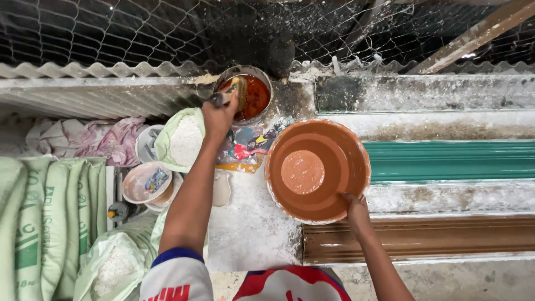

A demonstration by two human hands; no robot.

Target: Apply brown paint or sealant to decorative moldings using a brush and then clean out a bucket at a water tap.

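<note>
Left hand point(219, 114) closed around paint-smeared brush point(229, 93) over small round tin of red-orange paint point(252, 97), right hand point(356, 209) gripping rim of large terracotta-coloured round basin point(334, 161)

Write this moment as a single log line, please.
left hand: holds brush over small tin of red-orange paint | right hand: grips rim of terracotta-coloured bowl | open bag of white powder beside left arm
</note>
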